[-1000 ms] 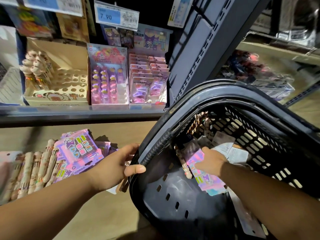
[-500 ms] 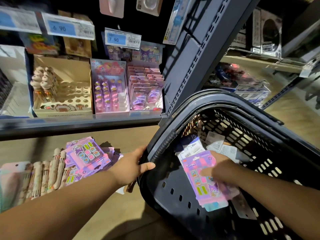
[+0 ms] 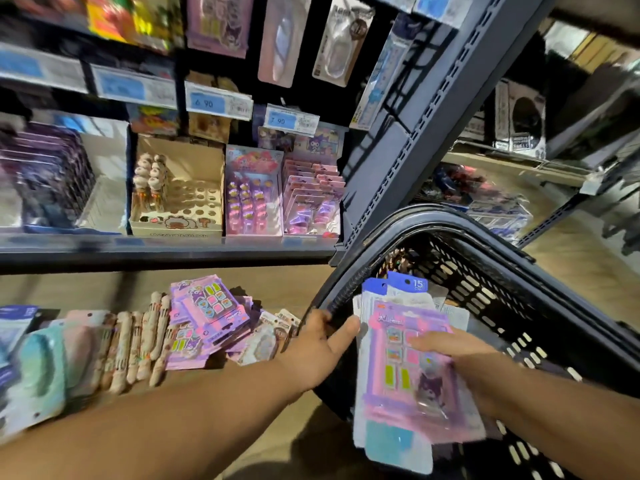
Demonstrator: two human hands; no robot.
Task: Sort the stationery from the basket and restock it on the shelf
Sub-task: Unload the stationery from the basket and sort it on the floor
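Note:
The black plastic basket (image 3: 485, 271) is tipped toward me at the right. My left hand (image 3: 318, 348) grips its near rim beside the ribbed handle. My right hand (image 3: 457, 355) holds a stack of stationery packs (image 3: 398, 372) over the basket's mouth, a pink and purple sticker card on top, blue-headed packs behind it. On the lower wooden shelf (image 3: 277, 282) lie sorted piles: purple sticker cards (image 3: 204, 317), a row of cartoon pens (image 3: 138, 348) and pastel packs (image 3: 45, 362) at the far left.
The upper shelf holds a cardboard pen display box (image 3: 180, 195), a pink pen box (image 3: 252, 195), pink carded items (image 3: 311, 199) and price tags (image 3: 218, 102). A dark slotted shelf upright (image 3: 398, 143) rises behind the basket. More goods sit on the shelf at the right (image 3: 485, 199).
My right hand has lifted the packs up from inside the basket toward its near rim. The view has tilted upward. My left hand stays on the rim.

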